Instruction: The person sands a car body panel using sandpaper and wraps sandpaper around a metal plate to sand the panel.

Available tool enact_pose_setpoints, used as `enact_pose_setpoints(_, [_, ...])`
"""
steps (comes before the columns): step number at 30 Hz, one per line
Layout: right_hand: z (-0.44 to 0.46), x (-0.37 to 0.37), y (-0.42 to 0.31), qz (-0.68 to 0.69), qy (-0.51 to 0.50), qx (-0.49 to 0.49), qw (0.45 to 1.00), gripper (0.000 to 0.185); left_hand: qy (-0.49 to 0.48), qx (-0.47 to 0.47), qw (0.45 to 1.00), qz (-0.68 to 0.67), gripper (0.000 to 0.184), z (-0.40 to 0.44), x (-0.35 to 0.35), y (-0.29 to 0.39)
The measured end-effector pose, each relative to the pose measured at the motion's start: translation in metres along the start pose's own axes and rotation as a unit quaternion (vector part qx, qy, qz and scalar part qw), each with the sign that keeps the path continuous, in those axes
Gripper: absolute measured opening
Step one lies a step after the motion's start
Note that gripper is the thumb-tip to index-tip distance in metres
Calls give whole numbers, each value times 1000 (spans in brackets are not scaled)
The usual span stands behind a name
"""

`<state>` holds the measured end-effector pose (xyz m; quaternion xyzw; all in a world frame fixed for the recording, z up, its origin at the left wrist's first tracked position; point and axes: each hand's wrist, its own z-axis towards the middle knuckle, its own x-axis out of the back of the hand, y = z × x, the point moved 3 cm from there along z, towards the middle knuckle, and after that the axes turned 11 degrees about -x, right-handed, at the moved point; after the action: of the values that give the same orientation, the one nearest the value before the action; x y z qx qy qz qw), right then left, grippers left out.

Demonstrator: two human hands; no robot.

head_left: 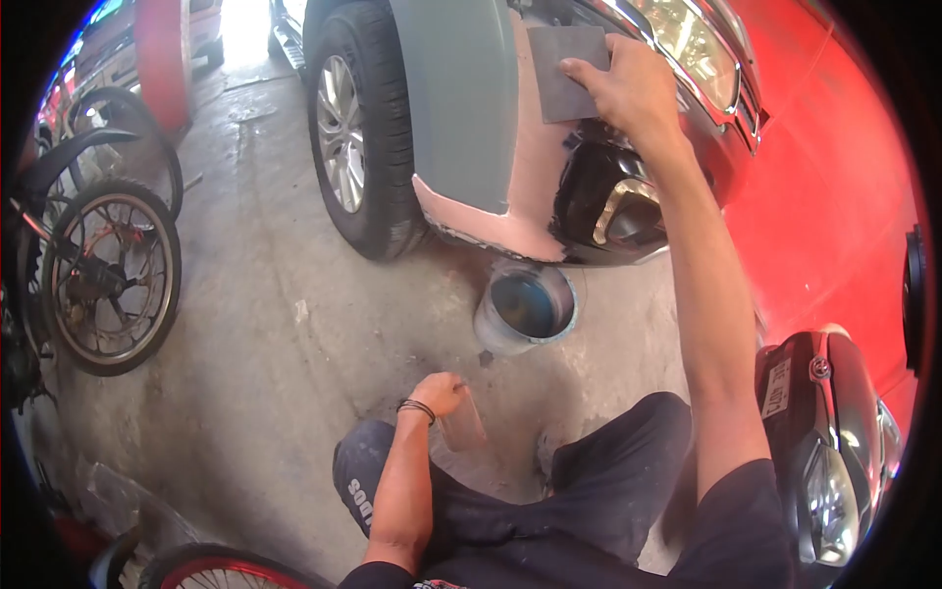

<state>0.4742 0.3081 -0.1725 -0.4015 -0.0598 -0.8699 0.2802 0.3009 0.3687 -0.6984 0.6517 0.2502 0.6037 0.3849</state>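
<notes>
My right hand (638,93) is raised at the car's front bumper, gripping a dark grey square of sandpaper (559,83) between thumb and fingers. The sandpaper is in front of pink filler (535,187), which borders a grey-primed panel (461,118); whether it touches the surface I cannot tell. Lower down, my left hand (442,393) wears dark bands at the wrist and is closed on a thin, see-through pinkish sheet (461,427) hanging over my lap. Beneath the bumper stands a bucket (486,329) with dark bluish liquid inside.
The car's wheel (343,133) and fog light (628,216) flank the worked area. Motorcycle wheels (113,280) stand at the left, and a red-rimmed wheel (231,569) is at the bottom. Another dark vehicle (819,432) sits at right. Concrete floor (265,324) lies between.
</notes>
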Motion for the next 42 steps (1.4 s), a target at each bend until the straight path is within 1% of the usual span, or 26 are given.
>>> enact_pose_setpoints(1, [0,-6,-5,2,-1,1,1000,52,1,2,1000,0,38,0,0,-1])
enact_pose_setpoints(3, [-3,-15,-16,-51,94,81,991,51,-10,-18,1000,2,37,2,-3,-3])
enact_pose_setpoints(4, [-5,-12,-12,-52,92,76,991,51,-14,-18,1000,1,37,2,-6,-4])
enact_pose_setpoints(6, [-6,-6,-13,52,54,67,995,50,-19,-8,1000,8,37,1,-6,-9])
enact_pose_setpoints(7, [-4,-6,-16,54,54,72,994,50,-14,-7,1000,7,37,4,-5,-10])
enact_pose_setpoints(10, [-6,-3,-19,32,47,38,998,47,-7,-7,1000,6,37,6,-3,-7])
enact_pose_setpoints(12, [-3,6,-23,15,7,36,999,42,-29,-1,1000,9,37,3,-4,-4])
enact_pose_setpoints(13, [-5,13,-20,72,6,27,997,38,-29,2,1000,9,37,2,-7,-8])
enact_pose_setpoints(14, [-2,16,-21,76,6,32,997,38,-9,-3,1000,2,37,5,-10,-12])
enact_pose_setpoints(15, [0,19,-20,61,54,29,996,39,9,-6,1000,-6,37,6,-15,-15])
enact_pose_setpoints(16, [-3,19,-16,44,99,20,994,40,4,-2,1000,-9,37,5,-12,-7])
enact_pose_setpoints(18, [-9,-1,-5,51,101,17,993,42,-14,-18,1000,4,37,9,-4,6])
enact_pose_setpoints(20, [-16,-12,3,-51,114,106,986,42,-18,-17,1000,0,37,11,-9,8])
enact_pose_setpoints(21, [-21,-2,-2,-6,56,61,997,43,-12,-14,1000,-5,37,11,-11,6])
enact_pose_setpoints(25, [-35,9,-6,17,33,23,999,43,-30,-39,999,11,36,17,-17,10])
enact_pose_setpoints(27, [-43,14,-12,3,-10,111,994,41,-40,-28,999,6,36,18,-14,13])
enact_pose_setpoints(28, [-42,9,-9,3,-9,110,994,41,-40,-29,999,7,36,18,-14,10])
enact_pose_setpoints(30, [-43,-2,-8,-33,47,115,992,37,-45,-44,998,17,37,17,-16,5])
enact_pose_setpoints(31, [-44,-1,-9,-30,48,114,992,37,-45,-42,998,20,37,16,-16,4])
enact_pose_setpoints(33, [-49,-4,-7,-40,-125,71,989,36,-55,-16,998,13,37,14,-13,-1])
enact_pose_setpoints(34, [-50,2,-8,-33,-122,68,990,36,-57,-13,998,21,37,12,-14,-3])
enact_pose_setpoints(37, [-43,9,-2,15,-99,44,994,35,-34,13,999,40,36,2,-13,-6])
enact_pose_setpoints(38, [-32,8,9,31,26,83,996,35,-37,20,998,41,34,0,-12,-7])
enact_pose_setpoints(39, [-27,12,15,45,152,120,980,34,-38,26,998,43,33,0,-10,-6])
enact_pose_setpoints(40, [-31,25,7,48,155,118,980,34,-37,27,998,47,33,-2,-9,-8])
enact_pose_setpoints(42, [-36,48,3,116,13,-39,992,33,-15,24,999,38,31,-6,-8,-8])
